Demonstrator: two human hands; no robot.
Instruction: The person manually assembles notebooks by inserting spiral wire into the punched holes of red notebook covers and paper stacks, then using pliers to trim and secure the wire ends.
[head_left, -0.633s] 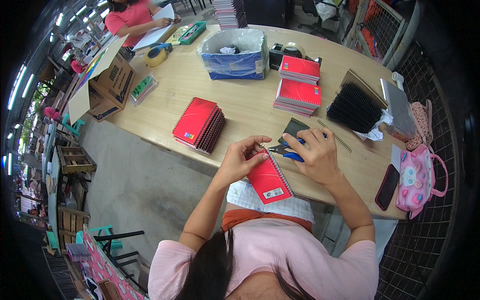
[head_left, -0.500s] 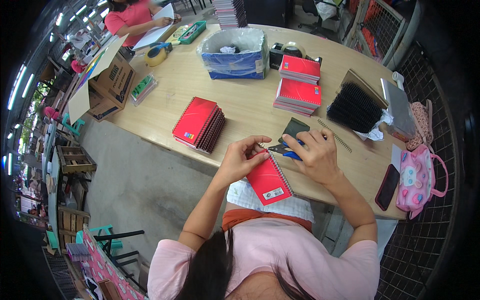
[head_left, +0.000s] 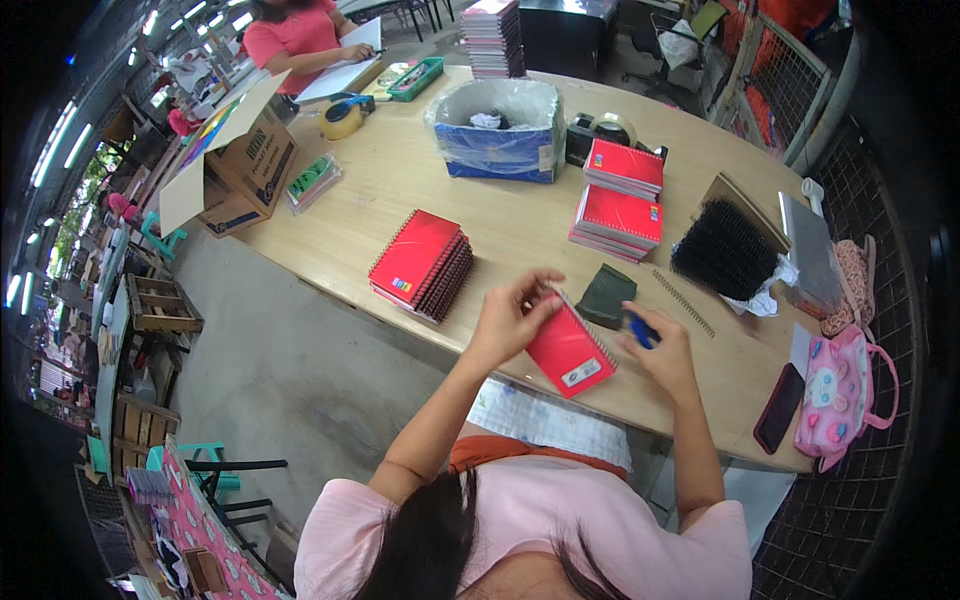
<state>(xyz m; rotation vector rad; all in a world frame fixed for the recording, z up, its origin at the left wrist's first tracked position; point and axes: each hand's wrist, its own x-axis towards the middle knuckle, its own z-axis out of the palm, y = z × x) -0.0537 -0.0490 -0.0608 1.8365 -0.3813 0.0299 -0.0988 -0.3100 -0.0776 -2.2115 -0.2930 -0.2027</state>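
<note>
My left hand grips a red spiral notebook by its top end, thumb on the cover. The notebook is tilted at the table's front edge, its wire coil along the right side and a small white label near the bottom. My right hand is closed around blue-handled pliers, just right of the coil and apart from it; the hand is blurred and the jaws are hard to make out. Beyond the notebook lies a dark green pouch-like piece. A loose wire coil rests to its right.
Red notebook stacks stand left and at the back right. A plastic-lined blue bin, tape dispenser, black bundle of coils, phone and pink bag are on the table. A person works at the far left.
The pliers have come away from the notebook's top end, and my right hand has moved right and down with them. My left hand still holds the notebook. The whole view has shifted slightly.
</note>
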